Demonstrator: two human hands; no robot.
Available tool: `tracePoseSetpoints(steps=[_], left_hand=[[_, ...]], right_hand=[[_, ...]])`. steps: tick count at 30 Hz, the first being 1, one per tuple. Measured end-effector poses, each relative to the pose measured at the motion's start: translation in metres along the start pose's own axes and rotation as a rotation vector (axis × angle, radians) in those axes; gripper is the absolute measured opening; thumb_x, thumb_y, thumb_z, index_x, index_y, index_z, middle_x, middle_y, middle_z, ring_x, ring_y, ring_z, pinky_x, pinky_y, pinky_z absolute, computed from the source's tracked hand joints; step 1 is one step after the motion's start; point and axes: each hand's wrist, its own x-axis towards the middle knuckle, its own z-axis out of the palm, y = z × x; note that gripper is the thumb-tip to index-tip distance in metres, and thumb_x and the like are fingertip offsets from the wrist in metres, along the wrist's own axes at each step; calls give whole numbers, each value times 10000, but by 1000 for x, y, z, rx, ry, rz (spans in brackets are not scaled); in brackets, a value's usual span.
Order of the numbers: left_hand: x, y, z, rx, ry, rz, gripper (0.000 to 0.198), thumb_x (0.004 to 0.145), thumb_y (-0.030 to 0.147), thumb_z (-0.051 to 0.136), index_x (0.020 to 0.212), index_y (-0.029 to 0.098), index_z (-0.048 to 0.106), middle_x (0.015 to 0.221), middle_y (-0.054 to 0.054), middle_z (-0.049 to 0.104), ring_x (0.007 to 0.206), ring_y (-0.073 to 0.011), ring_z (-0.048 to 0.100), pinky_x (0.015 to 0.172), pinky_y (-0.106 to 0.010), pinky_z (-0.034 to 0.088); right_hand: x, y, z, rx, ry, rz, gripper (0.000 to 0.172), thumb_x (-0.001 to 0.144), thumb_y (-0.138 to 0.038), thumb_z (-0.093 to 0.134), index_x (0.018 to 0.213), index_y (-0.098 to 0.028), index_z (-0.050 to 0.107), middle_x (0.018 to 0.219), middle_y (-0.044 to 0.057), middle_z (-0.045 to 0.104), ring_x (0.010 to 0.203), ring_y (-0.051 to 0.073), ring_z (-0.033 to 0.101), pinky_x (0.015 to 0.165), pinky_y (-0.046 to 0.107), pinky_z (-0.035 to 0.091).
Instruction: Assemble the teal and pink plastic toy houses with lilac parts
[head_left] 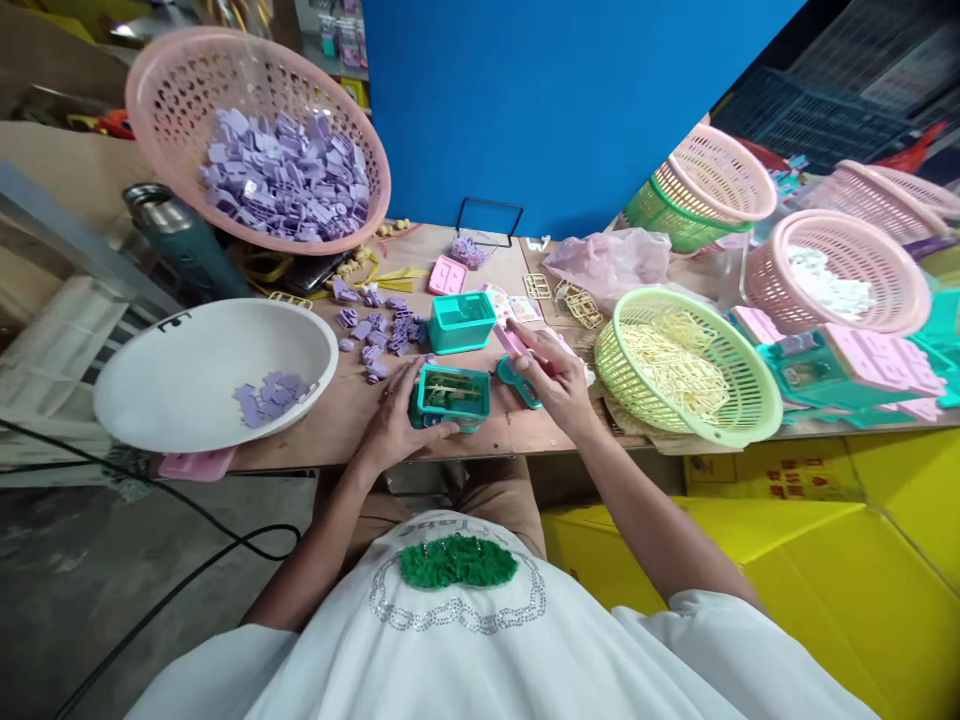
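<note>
My left hand (396,415) is closed round the near side of a small teal plastic box (454,420), its open top facing up. Pale yellow pieces (452,385) show inside that box. Between the fingers and thumb of my right hand (556,375) is a pink plastic piece (510,340), partly hidden by the fingers. Below those fingers lies a teal part with rounded ends (519,383). Just behind the held box stands a second teal box (463,325). Loose purple plastic parts (375,330) are scattered left of it.
A tilted pink basket (259,60) holds many purple parts. A white bowl (165,375) sits at left, beside a dark bottle (176,245). At right are a light green basket (739,405) of yellow pieces, a pink basket (832,300) of white pieces, and stacked pink-and-teal assemblies (840,370).
</note>
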Motion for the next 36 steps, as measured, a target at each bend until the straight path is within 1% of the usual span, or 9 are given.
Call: tracePoseSetpoints(steps=[5,11,16,20,23,27,31,34,36], left_hand=[[-4,3,-5,0,-7,-7,977,758,526,886,1568,261,409,1584,-150,503,1479,-345,474,1253,-493,370],[-10,5,-2,32,-15,-48,949,771,481,879,1562,257,404,1584,-144,502,1487,-340,463,1253,-482,377],[-12,5,2,25,-22,-93,969,758,459,885,1566,249,393,1591,-155,497,1476,-347,482,1239,-476,401],[-10,9,3,45,-44,-80,985,740,386,890,1568,240,377,1580,-168,510,1439,-349,523,1185,-476,461],[-8,11,2,110,-38,-9,985,744,329,876,1577,226,360,1573,-168,519,1436,-348,526,1184,-495,463],[-8,7,1,172,-41,74,1000,748,305,871,1588,219,336,1580,-170,510,1467,-348,496,1212,-515,437],[-10,2,2,189,-44,68,1023,717,300,884,1583,203,348,1578,-176,508,1469,-353,494,1214,-513,439],[-9,1,3,190,-32,50,1001,701,310,883,1561,183,388,1570,-181,517,1458,-355,505,1218,-507,436],[-7,2,3,182,-29,43,958,715,325,867,1545,176,412,1561,-180,530,1455,-348,511,1217,-497,440]], right_hand=[[-19,7,-4,-71,19,-26,497,1000,-526,622,1457,-336,655,1218,92,712,1082,281,665,957,468,556],[-31,9,-5,-158,-16,-180,642,944,-561,695,1544,-385,550,1308,120,651,1179,318,648,1000,501,553],[-27,0,18,-165,-106,-225,664,969,-567,653,1587,-388,488,1296,128,628,1123,304,638,944,487,565],[-19,-7,45,-260,-187,-266,586,964,-564,662,1487,-301,626,1256,140,642,1056,294,608,931,475,544],[-16,-7,58,-332,-204,-300,554,967,-572,657,1408,-238,688,1246,156,646,1048,291,602,909,464,535],[-16,-3,64,-369,-195,-350,559,970,-572,656,1383,-198,699,1235,174,643,1057,292,614,906,455,517],[-19,3,66,-424,-250,-369,578,960,-596,655,1427,-256,667,1272,168,619,1098,314,609,973,515,475],[-20,7,64,-428,-293,-392,600,994,-588,596,1492,-254,609,1332,186,593,1145,331,593,1026,562,437],[-18,9,61,-418,-356,-396,619,1028,-588,520,1539,-242,557,1387,200,572,1206,348,575,1070,592,402]])
